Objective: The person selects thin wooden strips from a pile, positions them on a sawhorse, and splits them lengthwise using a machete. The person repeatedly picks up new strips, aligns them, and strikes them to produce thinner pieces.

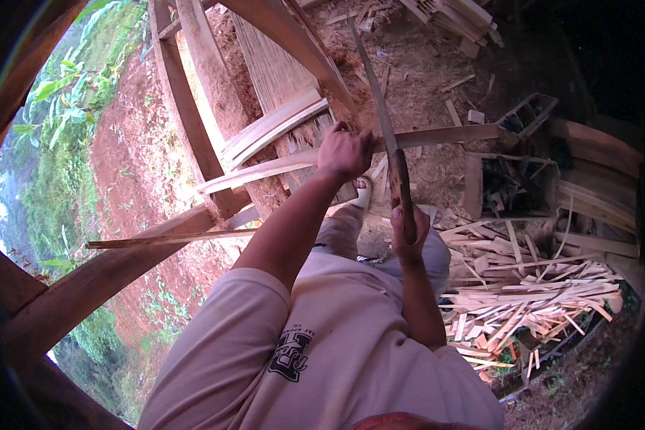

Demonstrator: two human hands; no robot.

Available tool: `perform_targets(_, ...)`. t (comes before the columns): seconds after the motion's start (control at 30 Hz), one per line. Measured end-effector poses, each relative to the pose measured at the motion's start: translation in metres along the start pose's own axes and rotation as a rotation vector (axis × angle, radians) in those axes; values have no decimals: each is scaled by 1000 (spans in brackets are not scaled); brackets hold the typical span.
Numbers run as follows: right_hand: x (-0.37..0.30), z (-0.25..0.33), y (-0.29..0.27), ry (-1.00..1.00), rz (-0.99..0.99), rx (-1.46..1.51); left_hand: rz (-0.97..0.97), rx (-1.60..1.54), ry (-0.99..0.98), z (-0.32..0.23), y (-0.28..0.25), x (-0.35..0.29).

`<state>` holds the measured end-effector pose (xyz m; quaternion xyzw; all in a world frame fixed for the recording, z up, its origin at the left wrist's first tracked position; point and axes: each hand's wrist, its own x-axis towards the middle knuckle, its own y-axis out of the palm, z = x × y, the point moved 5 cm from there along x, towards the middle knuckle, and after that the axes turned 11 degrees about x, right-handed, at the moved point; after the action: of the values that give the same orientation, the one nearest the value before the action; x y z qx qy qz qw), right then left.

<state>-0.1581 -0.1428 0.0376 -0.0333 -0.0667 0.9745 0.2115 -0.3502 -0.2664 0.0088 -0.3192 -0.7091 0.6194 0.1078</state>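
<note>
My left hand [345,152] is closed around a long, pale wooden strip [265,172], which runs crosswise in front of me. In my right hand [410,233] is a long-bladed machete [377,89] with a dark wooden handle. Its blade points away from me and passes over the strip just right of my left hand. I cannot tell whether blade and wood touch. Beneath the strip lies a weathered plank [269,57], with a few cut boards [276,129] stacked across it.
Split wood pieces [523,301] are heaped at the right. Beyond them stand an open box [473,186] with dark contents and stacked boards [598,201]. Timber beams [122,269] frame the left, above a reddish earth slope [136,129]. My sandalled foot [363,190] is below the strip.
</note>
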Motion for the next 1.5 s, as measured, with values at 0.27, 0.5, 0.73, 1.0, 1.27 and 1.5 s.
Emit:
perform_targets(0.27,-14,-4,-5,-28,38,-11,-11,21,25,2,3,0)
perform_targets(0.5,-62,-4,-27,-56,68,-55,59,16,-13,0,0,1)
perform_targets(0.73,-95,25,-59,3,40,-221,-34,24,34,-2,-3,1)
perform_targets(1.0,-55,93,-43,58,91,-112,-11,47,66,-5,-4,3)
perform_targets(1.27,-45,102,-30,53,135,-130,-7,49,40,-2,-1,3)
perform_targets(1.5,-22,133,-32,90,129,-216,-29,31,28,-4,-9,1)
